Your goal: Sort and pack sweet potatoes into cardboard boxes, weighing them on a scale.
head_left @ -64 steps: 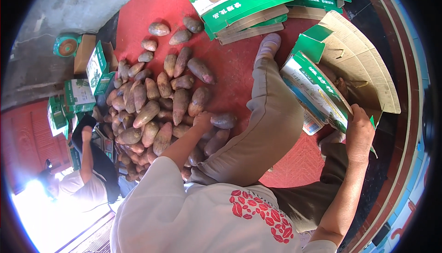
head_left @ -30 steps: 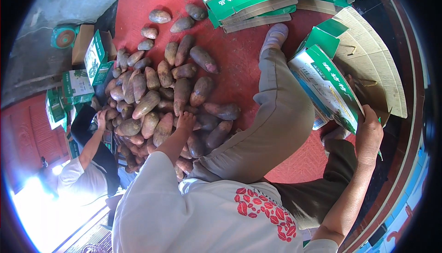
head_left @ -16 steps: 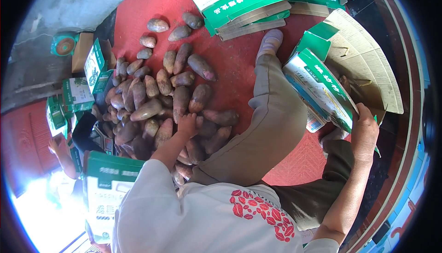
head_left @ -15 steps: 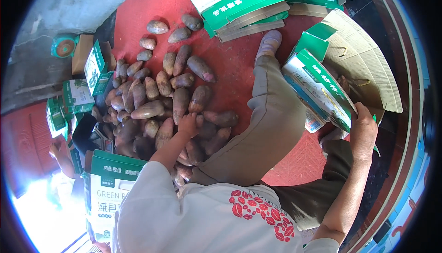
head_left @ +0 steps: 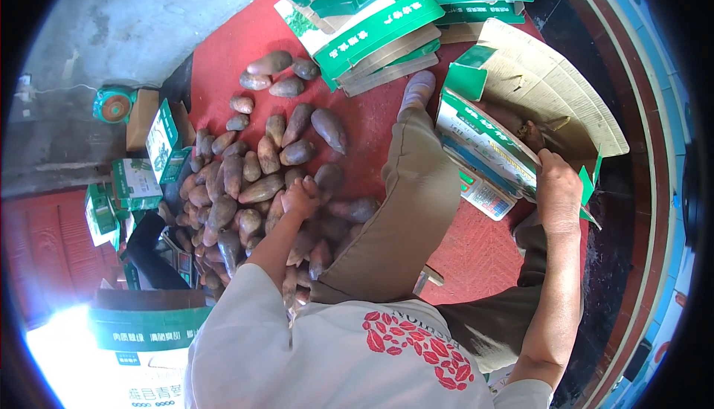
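Observation:
Over a heap of brownish-purple root vegetables [head_left: 222, 216], shaped like long radishes, my left hand [head_left: 301, 198] lies with its fingers curled. What is under those fingers is hidden. With its fingers bent over the near edge of an open green and white carton [head_left: 487, 130], my right hand [head_left: 559, 187] holds on to the cardboard. The carton tilts, its tan inner flap [head_left: 554, 74] standing up. A few root vegetables [head_left: 531, 135] show inside it. Below its lower side, the keypad of a scale [head_left: 487, 199] is visible.
Folded green and white cartons [head_left: 383, 33] are stacked at the far side. More cartons [head_left: 141, 182] stand at the left, near a dark-clothed limb [head_left: 145, 249] of another person. A large carton [head_left: 145, 335] is at the lower left. My bent leg [head_left: 416, 201] separates the heap from the open carton.
The view has shifted. One more root vegetable lies in the small group at the far left. The lower-left carton has turned, and another person's hand there is out of sight. My right hand keeps its grip.

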Available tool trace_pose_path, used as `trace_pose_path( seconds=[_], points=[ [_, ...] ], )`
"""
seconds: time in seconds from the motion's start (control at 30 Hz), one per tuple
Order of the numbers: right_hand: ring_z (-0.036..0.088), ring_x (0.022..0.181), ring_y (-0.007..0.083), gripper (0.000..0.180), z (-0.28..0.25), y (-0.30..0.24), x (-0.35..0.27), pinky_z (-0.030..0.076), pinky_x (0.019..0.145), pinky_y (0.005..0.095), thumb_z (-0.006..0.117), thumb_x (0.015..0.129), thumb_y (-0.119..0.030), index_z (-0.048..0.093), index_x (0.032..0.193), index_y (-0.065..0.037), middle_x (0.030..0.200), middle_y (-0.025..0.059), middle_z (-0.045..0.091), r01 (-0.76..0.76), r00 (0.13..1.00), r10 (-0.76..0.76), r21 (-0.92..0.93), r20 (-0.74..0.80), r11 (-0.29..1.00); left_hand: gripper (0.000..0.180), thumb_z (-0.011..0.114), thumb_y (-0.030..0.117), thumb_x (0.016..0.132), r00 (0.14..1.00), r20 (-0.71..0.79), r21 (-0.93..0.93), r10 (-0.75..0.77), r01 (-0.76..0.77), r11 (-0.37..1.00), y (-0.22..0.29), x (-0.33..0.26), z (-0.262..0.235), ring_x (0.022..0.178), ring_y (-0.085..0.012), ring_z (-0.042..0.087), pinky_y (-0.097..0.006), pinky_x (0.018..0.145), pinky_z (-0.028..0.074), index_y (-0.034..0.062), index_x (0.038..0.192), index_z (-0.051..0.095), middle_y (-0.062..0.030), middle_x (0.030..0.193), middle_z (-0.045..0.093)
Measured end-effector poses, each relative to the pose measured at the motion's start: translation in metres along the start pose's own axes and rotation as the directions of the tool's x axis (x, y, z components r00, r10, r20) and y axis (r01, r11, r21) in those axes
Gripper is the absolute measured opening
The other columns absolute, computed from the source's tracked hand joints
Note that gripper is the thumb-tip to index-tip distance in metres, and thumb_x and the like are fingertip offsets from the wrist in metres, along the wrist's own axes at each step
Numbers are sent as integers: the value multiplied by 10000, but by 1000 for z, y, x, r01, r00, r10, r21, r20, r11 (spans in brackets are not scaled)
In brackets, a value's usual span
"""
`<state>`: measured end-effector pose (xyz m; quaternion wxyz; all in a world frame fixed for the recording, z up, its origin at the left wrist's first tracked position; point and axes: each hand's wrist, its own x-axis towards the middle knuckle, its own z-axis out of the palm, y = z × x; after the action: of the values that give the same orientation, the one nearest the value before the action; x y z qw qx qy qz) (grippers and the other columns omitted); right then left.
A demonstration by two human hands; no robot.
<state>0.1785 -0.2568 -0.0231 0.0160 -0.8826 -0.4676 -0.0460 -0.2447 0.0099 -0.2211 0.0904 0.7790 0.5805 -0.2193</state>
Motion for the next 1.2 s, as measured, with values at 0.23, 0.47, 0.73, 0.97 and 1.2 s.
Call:
trace_pose_path(
  seconds=[0.23,0.47,0.73,0.97,1.2],
  points=[
    [657,704,240,50,-1,1,-1,530,647,343,566,758,-63,561,784,-105,742,84,614,23,999,-24,-41,-26,999,804,826,354,562,989,-145,-466,-41,-32,884,-3,12,-28,1045,-343,592,-403,897,473,-9,1186,471,-191,1079,618],
    [628,707,176,35,3,-8,-12,469,657,320,596,761,-144,589,795,-147,740,29,611,-12,1000,11,-214,-4,977,469,721,13,703,881,-411,-900,236,-434,50,105,-32,-185,942,-180,594,-324,861,483,0,1129,526,-75,1038,608],
    [644,779,181,83,1,-6,-10,474,705,317,599,776,-144,616,857,-140,813,35,636,-61,995,73,-164,66,985,510,724,94,744,666,-608,-783,431,-594,-186,237,-83,-289,1028,-192,577,-345,945,433,-18,1191,504,-95,1105,604],
    [652,786,192,75,-2,-5,-7,480,696,322,583,791,-138,630,850,-140,830,47,650,-46,998,52,-108,46,993,384,808,172,640,319,-712,-509,626,-848,-147,357,-78,-256,863,-150,598,-330,777,497,62,927,576,-53,913,626],
    [668,818,201,130,13,-8,-10,484,708,355,553,812,-182,646,897,-151,882,54,676,-67,993,81,-153,90,986,489,779,280,641,392,-458,-237,798,-919,315,383,-82,-208,929,-341,602,-420,810,483,91,1031,553,-148,960,620]
  ],
)
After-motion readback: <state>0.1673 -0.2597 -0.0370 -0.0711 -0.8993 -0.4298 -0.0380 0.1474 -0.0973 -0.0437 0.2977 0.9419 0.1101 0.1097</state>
